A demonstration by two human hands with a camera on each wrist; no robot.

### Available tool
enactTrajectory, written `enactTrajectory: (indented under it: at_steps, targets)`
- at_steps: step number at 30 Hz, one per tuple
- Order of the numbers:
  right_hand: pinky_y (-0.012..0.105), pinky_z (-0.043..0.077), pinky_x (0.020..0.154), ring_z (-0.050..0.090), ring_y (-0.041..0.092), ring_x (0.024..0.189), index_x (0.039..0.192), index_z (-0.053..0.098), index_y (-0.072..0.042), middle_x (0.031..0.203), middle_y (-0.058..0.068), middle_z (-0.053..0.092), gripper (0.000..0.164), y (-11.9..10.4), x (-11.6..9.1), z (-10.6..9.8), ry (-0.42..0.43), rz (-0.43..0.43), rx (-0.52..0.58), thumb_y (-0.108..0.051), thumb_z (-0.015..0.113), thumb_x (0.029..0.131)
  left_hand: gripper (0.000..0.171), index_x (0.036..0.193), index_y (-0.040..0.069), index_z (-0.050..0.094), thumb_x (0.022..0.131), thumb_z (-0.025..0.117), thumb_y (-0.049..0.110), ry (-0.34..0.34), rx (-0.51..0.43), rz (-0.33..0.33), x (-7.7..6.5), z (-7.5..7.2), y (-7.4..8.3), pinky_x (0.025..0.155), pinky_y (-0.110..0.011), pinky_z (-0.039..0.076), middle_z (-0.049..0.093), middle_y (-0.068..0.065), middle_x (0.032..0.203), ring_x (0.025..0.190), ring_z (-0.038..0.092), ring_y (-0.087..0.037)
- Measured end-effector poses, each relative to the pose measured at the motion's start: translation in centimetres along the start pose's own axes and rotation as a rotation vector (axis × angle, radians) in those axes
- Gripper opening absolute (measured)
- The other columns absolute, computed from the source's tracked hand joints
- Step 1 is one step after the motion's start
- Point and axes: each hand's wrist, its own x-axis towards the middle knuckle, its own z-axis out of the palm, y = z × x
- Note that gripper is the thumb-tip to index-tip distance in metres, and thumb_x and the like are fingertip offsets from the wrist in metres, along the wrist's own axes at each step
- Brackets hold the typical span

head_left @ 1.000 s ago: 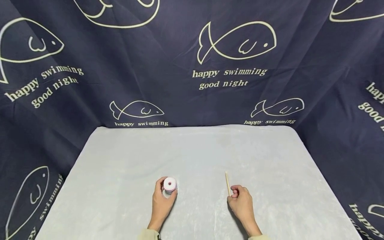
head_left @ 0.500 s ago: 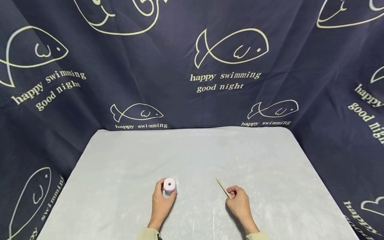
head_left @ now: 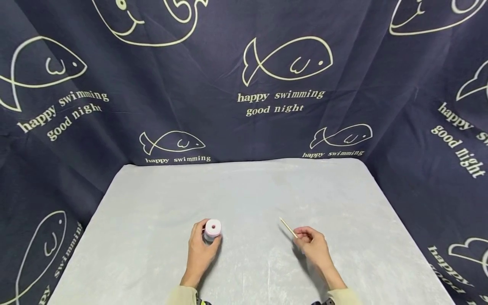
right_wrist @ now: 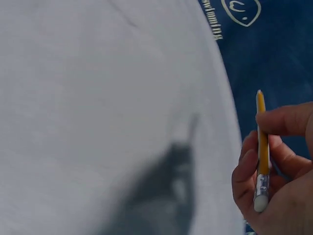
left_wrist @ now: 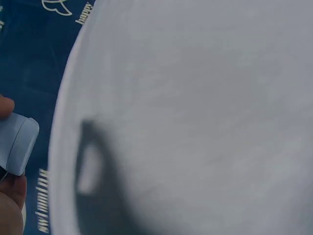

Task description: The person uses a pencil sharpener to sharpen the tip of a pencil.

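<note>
My left hand [head_left: 201,250] grips a small white pencil sharpener [head_left: 213,227] with a pink edge and a round hole in its top face. Fingers and thumb curl around its sides, and the hole faces up toward the head view. At the edge of the left wrist view, part of the sharpener's pale body [left_wrist: 18,143] shows between thumb and fingers. My right hand [head_left: 313,247] pinches a yellow pencil [head_left: 288,228] above the table, its tip angled up and left. The right wrist view shows the metal band and white eraser [right_wrist: 261,202] at the pencil's rear end, near the palm.
A pale grey cloth covers the table [head_left: 248,195]. Dark blue curtains [head_left: 228,84] with fish drawings and lettering hang behind it and along both sides. Shadows of the hands fall on the cloth.
The pencil has swung from nearly upright to slanting left, and the right hand has moved up and right with it. The left hand has shifted slightly forward with the sharpener. The head view has turned slightly.
</note>
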Motion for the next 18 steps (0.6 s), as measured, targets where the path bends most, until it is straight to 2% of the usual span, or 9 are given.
enactTrajectory:
  at_steps: [5, 10, 15, 18]
  targets:
    - [0.019, 0.046, 0.058, 0.054, 0.003, 0.064, 0.097, 0.068, 0.005, 0.080, 0.011, 0.066, 0.021, -2.0, 0.4, -1.2, -0.036, -0.104, 0.008, 0.008, 0.068, 0.077, 0.057, 0.114, 0.003, 0.059, 0.062, 0.082, -0.001, 0.022, 0.054, 0.158, 1.1, -0.7, 0.9, 0.084, -0.038, 0.044, 0.059, -0.009, 0.106, 0.100, 0.053, -0.023]
    - [0.020, 0.049, 0.059, 0.058, 0.004, 0.066, 0.094, 0.072, -0.001, 0.079, 0.010, 0.068, 0.018, -3.5, 0.5, -1.5, -0.057, -0.200, -0.067, 0.005, 0.071, 0.077, 0.059, 0.112, 0.004, 0.062, 0.058, 0.083, -0.002, 0.017, 0.128, 0.275, 2.3, -1.2, 2.0, 0.085, -0.040, 0.044, 0.057, -0.011, 0.104, 0.099, 0.052, -0.027]
    - [0.022, 0.050, 0.060, 0.059, 0.003, 0.065, 0.088, 0.075, -0.009, 0.077, 0.002, 0.069, 0.020, -5.1, 0.0, -1.1, -0.059, -0.380, -0.176, 0.006, 0.073, 0.074, 0.058, 0.110, 0.006, 0.063, 0.056, 0.084, -0.001, -0.008, 0.203, 0.380, 3.2, -1.7, 3.3, 0.082, -0.043, 0.045, 0.057, -0.011, 0.102, 0.093, 0.054, -0.028]
    - [0.021, 0.050, 0.059, 0.057, 0.001, 0.065, 0.086, 0.075, -0.012, 0.078, -0.004, 0.069, 0.023, -6.4, -0.4, -0.6, -0.090, -0.496, -0.210, 0.007, 0.074, 0.072, 0.057, 0.109, 0.006, 0.063, 0.056, 0.084, 0.000, -0.023, 0.257, 0.451, 3.5, -1.8, 4.2, 0.082, -0.046, 0.043, 0.057, -0.012, 0.101, 0.091, 0.055, -0.030]
